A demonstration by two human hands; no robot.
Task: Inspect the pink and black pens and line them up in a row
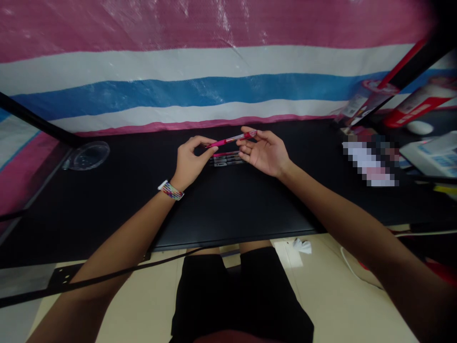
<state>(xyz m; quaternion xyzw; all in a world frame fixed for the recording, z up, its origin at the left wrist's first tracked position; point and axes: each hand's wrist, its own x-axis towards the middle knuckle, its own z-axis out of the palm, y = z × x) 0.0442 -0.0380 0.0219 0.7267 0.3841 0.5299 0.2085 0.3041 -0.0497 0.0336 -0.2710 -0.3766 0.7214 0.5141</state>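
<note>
My left hand [193, 159] pinches the left end of a pink pen [228, 140] between thumb and fingertips. At the pen's other end, the thumb and index finger of my right hand [266, 152] close on it, while the remaining fingers are loosely spread with the palm turned toward me. The pen is held just above the black table [228, 209], tilted slightly up to the right. Beneath it, several more pens [224, 161] lie side by side on the tabletop, partly covered by my fingers.
A clear round plastic lid [88, 156] lies at the left. On the right stand a clear container with a red lid [371, 97] and a red-and-white bottle [417, 102], both blurred. A white box [433, 152] is near them. A striped sheet [214, 90] hangs behind the table.
</note>
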